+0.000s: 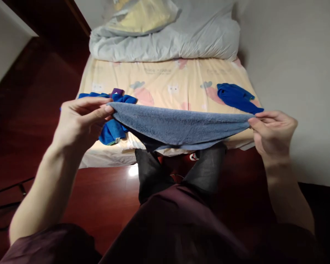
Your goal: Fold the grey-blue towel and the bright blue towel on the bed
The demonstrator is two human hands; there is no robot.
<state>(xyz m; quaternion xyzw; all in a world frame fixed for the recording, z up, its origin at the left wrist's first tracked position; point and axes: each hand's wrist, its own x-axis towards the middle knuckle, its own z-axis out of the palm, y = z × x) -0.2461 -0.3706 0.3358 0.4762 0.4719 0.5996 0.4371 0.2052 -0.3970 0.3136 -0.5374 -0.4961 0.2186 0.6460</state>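
Note:
A grey-blue towel (178,124) is stretched between my two hands, over the near edge of the bed. My left hand (81,119) pinches its left corner between thumb and fingers. At the opposite corner my right hand (275,130) grips it the same way. The upper edge is nearly straight and taut, while the lower part sags, with a dark patch showing beneath it on the left. Bright blue cloths (111,132) lie crumpled behind and below my left hand, with a small purple piece (117,91) among them. Another blue cloth (235,97) lies bunched near my right hand.
The bed has a yellow sheet (165,77) with a carrot-like print. A rolled pale quilt (165,44) lies across its far end, under a clear bag (145,16) with yellow contents. A white wall (297,73) stands close on the right. Dark red floor (107,198) shows below.

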